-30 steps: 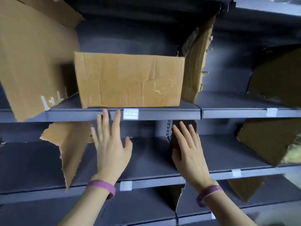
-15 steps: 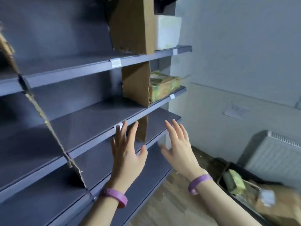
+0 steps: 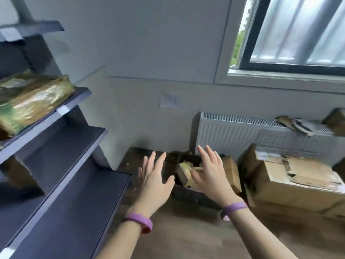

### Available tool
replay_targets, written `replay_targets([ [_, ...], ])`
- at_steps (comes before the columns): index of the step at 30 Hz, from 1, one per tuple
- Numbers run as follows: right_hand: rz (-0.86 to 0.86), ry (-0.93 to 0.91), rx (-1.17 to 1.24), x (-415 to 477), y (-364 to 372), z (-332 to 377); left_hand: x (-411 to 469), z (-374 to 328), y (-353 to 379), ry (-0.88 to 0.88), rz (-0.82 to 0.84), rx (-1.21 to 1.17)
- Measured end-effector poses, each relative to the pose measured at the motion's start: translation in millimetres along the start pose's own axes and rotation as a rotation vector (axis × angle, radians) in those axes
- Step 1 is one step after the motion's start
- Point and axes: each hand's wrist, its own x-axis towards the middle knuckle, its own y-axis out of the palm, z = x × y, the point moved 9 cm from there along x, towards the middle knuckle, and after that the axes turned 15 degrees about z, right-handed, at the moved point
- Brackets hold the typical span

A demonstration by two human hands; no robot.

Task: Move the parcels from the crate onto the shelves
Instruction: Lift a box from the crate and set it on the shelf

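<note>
A dark crate (image 3: 194, 195) stands on the floor by the wall, with a yellowish parcel (image 3: 184, 172) and a brown parcel (image 3: 230, 174) showing inside. My left hand (image 3: 155, 184) hovers with spread fingers just left of the crate, holding nothing. My right hand (image 3: 211, 174) is spread above the crate and hides part of its contents, touching nothing that I can see. Dark grey shelves (image 3: 61, 176) run along the left. A green and gold parcel (image 3: 31, 98) lies on an upper shelf.
Stacked cardboard boxes (image 3: 291, 184) sit on the floor right of the crate. A white radiator (image 3: 233, 135) with papers on top stands behind, under a window (image 3: 295, 34). Wooden floor (image 3: 186, 236) stretches between the shelves and the boxes.
The view has swung right from the shelves to the floor by the wall. Both empty hands moved away from the shelf edge and now hover by the crate.
</note>
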Motion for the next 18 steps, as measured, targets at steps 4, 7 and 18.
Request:
replay_targets([
  [4, 0.009, 0.139, -0.021, 17, -7, -72, 68, -27, 49, 0.068, 0.124, 0.019],
  [7, 0.028, 0.219, -0.037, 36, -10, -118, 120, -42, 79, 0.108, 0.197, 0.030],
  [18, 0.176, 0.525, -0.050, 169, -11, -276, 342, -81, 160, 0.134, 0.453, 0.061],
])
